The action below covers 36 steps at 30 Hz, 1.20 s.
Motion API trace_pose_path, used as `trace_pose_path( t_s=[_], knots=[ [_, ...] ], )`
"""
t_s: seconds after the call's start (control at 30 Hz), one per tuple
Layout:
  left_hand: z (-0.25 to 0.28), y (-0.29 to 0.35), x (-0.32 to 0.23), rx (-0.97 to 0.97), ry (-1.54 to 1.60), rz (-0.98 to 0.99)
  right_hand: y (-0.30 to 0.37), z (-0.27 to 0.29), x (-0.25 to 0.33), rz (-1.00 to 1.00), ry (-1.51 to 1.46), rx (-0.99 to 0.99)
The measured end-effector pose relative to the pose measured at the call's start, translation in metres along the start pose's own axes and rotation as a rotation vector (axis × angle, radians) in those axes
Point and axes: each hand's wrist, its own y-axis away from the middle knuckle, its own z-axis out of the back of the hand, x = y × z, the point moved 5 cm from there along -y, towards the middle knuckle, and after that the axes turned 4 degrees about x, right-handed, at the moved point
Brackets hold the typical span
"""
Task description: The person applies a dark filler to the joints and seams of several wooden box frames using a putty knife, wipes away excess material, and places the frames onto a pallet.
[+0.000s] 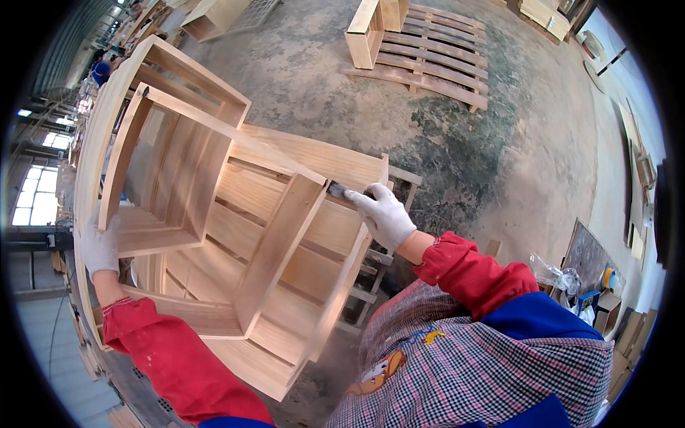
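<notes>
My left hand (100, 246), in a white glove, grips the near left edge of an open wooden box frame (278, 250), its fingers partly hidden by the wood. The frame is pale, bare wood and rests tilted on wooden slats (314, 271). At the frame's right upper corner, my white-gloved right hand (385, 217) is closed on a small dark flat tool (337, 189). The tool touches the corner or lies right beside it; its exact kind is too small to make out.
Another open wooden box (193, 78) stands behind the frame on the left. Across the concrete floor lies a slatted pallet (435, 57) with a wooden box (365, 36) on it. Boards and clutter (599, 285) stand to my right. A person in blue (100, 71) is far left.
</notes>
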Motion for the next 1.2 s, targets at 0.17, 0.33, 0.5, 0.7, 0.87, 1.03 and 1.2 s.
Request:
trace_pose_path(
  t_s=[0.17, 0.33, 0.5, 0.7, 0.87, 1.03, 1.2],
  knots=[
    [-0.005, 0.000, -0.004, 0.020, 0.077, 0.028, -0.007, 0.000, 0.002, 0.009, 0.012, 0.016],
    [0.003, 0.008, -0.008, -0.031, 0.044, 0.002, 0.002, -0.001, -0.001, 0.018, 0.028, 0.009],
    [0.008, 0.015, -0.029, 0.011, 0.075, 0.054, -0.003, 0.003, 0.001, 0.022, 0.027, -0.006],
    [0.038, 0.063, -0.068, -0.039, 0.029, 0.017, 0.023, 0.001, -0.003, -0.315, -0.635, 0.123],
    [0.056, 0.140, -0.104, -0.282, 0.141, -0.236, 0.042, 0.031, 0.032, -0.562, -1.526, 0.266],
    [0.081, 0.195, -0.139, -0.279, 0.338, -0.447, 0.059, 0.043, 0.066, -0.370, -1.692, 0.321],
    [0.104, 0.239, -0.126, -0.239, 0.470, -0.566, 0.084, 0.049, 0.084, -0.288, -1.768, 0.299]
  ],
)
